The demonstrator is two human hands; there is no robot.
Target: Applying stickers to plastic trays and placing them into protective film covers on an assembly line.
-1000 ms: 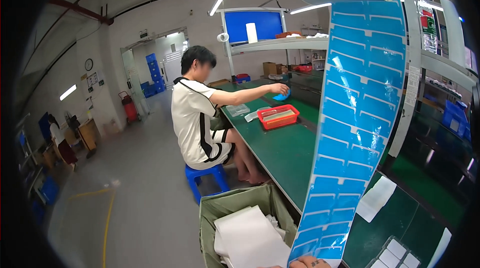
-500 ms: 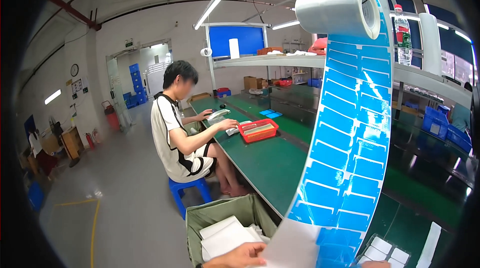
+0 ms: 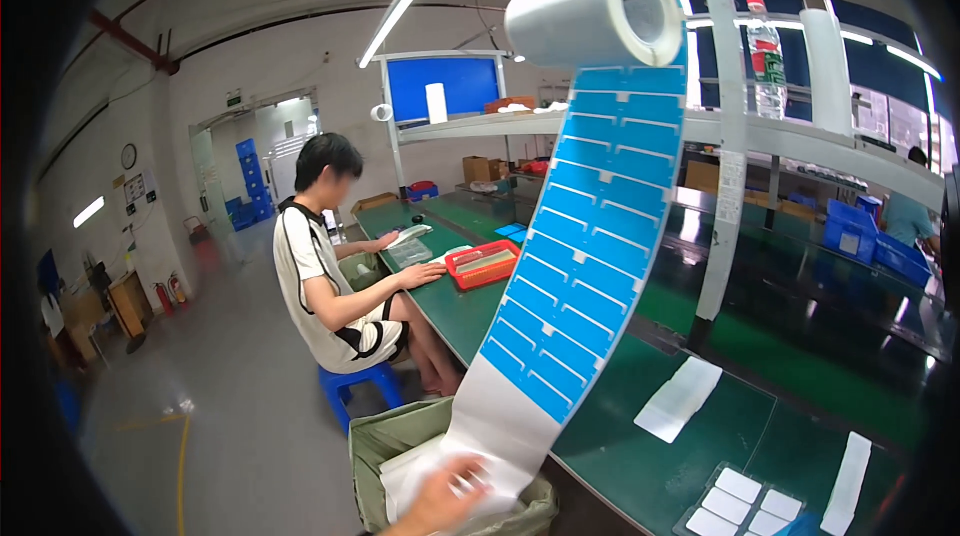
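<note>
L hand (image 3: 447, 498), blurred, is at the white backing (image 3: 505, 426) low on the label strip (image 3: 590, 221); can't tell if it's pinching or just touching. R hand out of frame, can't tell its state. Bin (image 3: 372, 471) w/ white paper (image 3: 400, 481) is right there, below. Green table (image 3: 610, 436) to the R: tray (image 3: 757, 504) of white cards (image 3: 722, 505), 2 white paper strips (image 3: 678, 399). Strip hangs from roll (image 3: 570, 16) up top, hides part of table. Co-worker (image 3: 315, 286) sits L, on blue stool (image 3: 365, 386), hand near red basket (image 3: 487, 280). Metal post (image 3: 722, 236) + shelf w/ bottle (image 3: 768, 61) on R. Strip itself: long, curved, bright blue w/ thin hooked white lines in 2 columns, lower end plain white
</note>
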